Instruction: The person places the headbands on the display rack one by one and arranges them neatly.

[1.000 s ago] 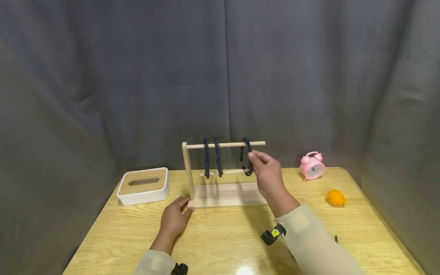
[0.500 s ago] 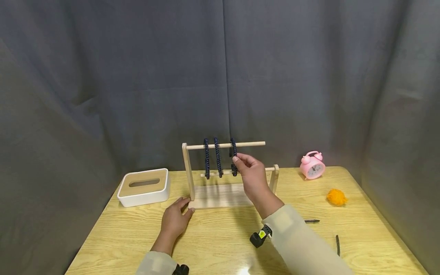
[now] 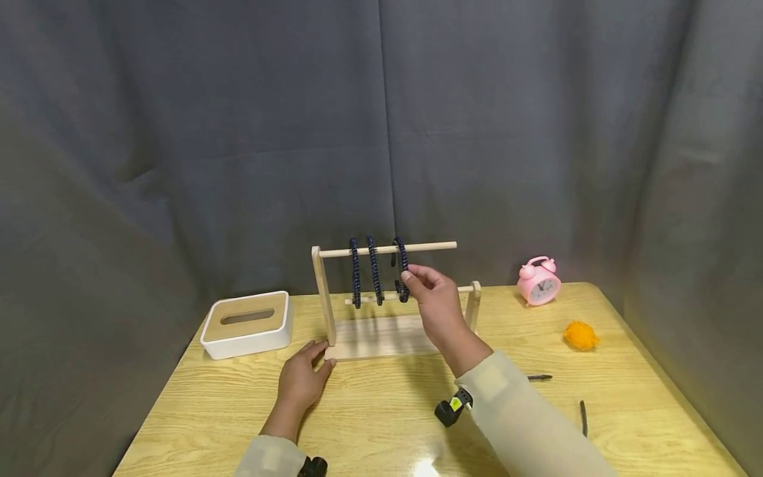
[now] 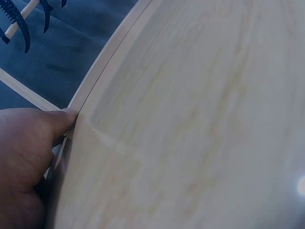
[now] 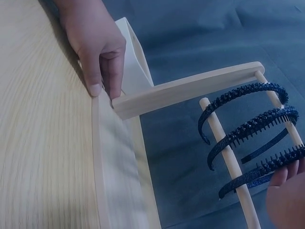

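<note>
A wooden two-rod rack (image 3: 381,339) stands on the table, with two dark blue toothed headbands hanging from its upper rod: the left headband (image 3: 356,273) and the middle headband (image 3: 375,271). My right hand (image 3: 440,306) pinches a third headband (image 3: 403,254), which loops over the same rod to their right. In the right wrist view, the held headband (image 5: 267,168) passes over both rods, teeth facing inward. My left hand (image 3: 300,380) grips the left front corner of the base, thumb at the front edge (image 5: 96,102) and fingers by the foot of the upright.
A white tissue box (image 3: 246,344) with a wooden lid sits left of the rack. To the right are a pink alarm clock (image 3: 538,283) and an orange fluffy ball (image 3: 580,336). Two thin dark pieces lie near the right sleeve, one short piece (image 3: 540,377) and one curved piece (image 3: 583,419).
My right hand has slid the third headband left along the upper rod, closer to the other two, then stayed nearly still. My left hand has kept its place on the base.
</note>
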Tool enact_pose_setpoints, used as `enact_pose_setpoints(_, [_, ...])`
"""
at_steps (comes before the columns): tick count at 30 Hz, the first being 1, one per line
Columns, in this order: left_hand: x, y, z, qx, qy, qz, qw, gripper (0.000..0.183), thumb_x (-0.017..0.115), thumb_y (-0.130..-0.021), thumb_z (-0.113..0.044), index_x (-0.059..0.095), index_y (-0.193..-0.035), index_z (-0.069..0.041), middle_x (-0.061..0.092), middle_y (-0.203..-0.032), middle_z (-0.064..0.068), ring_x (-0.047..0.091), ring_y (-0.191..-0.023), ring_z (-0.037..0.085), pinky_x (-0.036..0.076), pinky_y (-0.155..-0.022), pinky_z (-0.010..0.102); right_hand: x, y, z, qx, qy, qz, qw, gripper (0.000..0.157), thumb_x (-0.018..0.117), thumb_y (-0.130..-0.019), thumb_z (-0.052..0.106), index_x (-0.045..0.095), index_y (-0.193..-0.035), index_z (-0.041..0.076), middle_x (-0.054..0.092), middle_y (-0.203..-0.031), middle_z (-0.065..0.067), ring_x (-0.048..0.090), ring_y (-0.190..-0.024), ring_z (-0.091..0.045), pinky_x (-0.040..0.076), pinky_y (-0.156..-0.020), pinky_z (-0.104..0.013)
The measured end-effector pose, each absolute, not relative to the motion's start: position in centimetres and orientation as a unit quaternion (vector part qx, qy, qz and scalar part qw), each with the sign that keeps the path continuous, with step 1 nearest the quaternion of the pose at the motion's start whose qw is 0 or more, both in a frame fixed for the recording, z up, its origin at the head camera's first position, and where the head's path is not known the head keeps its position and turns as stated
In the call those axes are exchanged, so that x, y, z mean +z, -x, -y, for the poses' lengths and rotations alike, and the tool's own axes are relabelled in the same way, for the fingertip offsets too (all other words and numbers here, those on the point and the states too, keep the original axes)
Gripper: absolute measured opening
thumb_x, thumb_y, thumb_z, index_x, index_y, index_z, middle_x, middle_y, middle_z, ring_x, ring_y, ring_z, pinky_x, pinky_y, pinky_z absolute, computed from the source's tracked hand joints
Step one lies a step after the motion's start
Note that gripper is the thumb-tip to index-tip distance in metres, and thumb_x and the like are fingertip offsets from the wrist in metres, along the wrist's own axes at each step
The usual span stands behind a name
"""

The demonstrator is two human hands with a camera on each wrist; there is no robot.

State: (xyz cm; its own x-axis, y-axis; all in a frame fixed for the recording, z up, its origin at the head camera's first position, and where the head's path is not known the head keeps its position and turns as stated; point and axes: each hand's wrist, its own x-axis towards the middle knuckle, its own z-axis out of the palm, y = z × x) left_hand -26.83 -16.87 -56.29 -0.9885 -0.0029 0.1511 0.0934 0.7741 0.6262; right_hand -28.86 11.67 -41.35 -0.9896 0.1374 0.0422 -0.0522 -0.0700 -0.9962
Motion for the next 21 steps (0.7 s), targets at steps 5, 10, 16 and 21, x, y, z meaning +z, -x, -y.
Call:
enact_pose_setpoints(5, [-56.3,26.8,16.9,-0.334,0.023,0.939,0.071,0.05,0.077,-0.104,-0.03,0.068,-0.15,-0.014,0.057,-0.161,0.024,0.055,-0.147,0.05,0.046,-0.118,0.069,-41.6,28.5,-12.2,0.727,0.02,0.683,0.07,0.032,0.076,-0.106,0.028,0.076,-0.134,0.012,0.072,-0.121,-0.006,0.068,-0.116,-0.024,0.059,-0.095,-0.027])
enact_pose_setpoints(10, [-56.2,26.9,16.8,-0.336,0.027,0.939,0.07,0.05,0.077,-0.104,-0.03,0.068,-0.15,-0.014,0.057,-0.161,0.023,0.055,-0.147,0.05,0.046,-0.118,0.069,-42.3,26.7,-14.5,0.703,0.006,0.708,0.066,0.034,0.073,-0.108,0.025,0.073,-0.137,0.008,0.072,-0.127,-0.009,0.067,-0.116,-0.021,0.058,-0.094,-0.021])
enact_pose_setpoints(16, [-56.1,26.9,17.0,-0.338,0.026,0.938,0.069,0.049,0.076,-0.104,-0.029,0.068,-0.15,-0.016,0.056,-0.162,0.023,0.053,-0.149,0.05,0.045,-0.119,0.069,-44.1,22.8,-19.4,0.631,-0.004,0.773,0.063,0.035,0.073,-0.108,0.025,0.073,-0.136,0.004,0.075,-0.126,-0.01,0.068,-0.108,-0.007,0.057,-0.092,-0.018])
enact_pose_setpoints(21, [-56.1,26.8,17.0,-0.341,0.022,0.938,0.059,0.049,0.076,-0.105,-0.029,0.067,-0.152,-0.017,0.054,-0.163,0.023,0.052,-0.149,0.05,0.044,-0.12,0.069,-46.3,18.9,-23.7,0.574,0.004,0.817,0.051,0.038,0.075,-0.106,0.029,0.073,-0.137,0.006,0.077,-0.125,-0.009,0.071,-0.108,-0.006,0.058,-0.093,-0.016])
